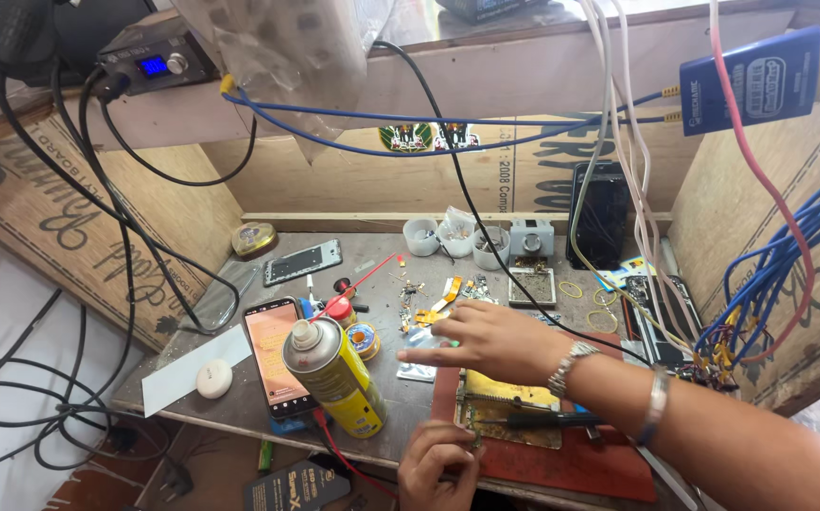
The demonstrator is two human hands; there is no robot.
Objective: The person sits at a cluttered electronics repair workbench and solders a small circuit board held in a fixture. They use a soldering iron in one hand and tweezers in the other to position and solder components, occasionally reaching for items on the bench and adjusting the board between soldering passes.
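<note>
My right hand reaches left across the bench with its fingers stretched out and apart. The fingertips rest by a small clear packet and some yellow flex strips; it holds nothing. My left hand is at the front edge with its fingers curled, pinching the front-left corner of a gold circuit board. The board lies on a red mat. A black-handled tool lies across the board.
A yellow spray can and a lit phone stand left of the hands. Behind are a solder spool, white cups and a dark phone leaning on the wall. Blue and white cables hang at the right.
</note>
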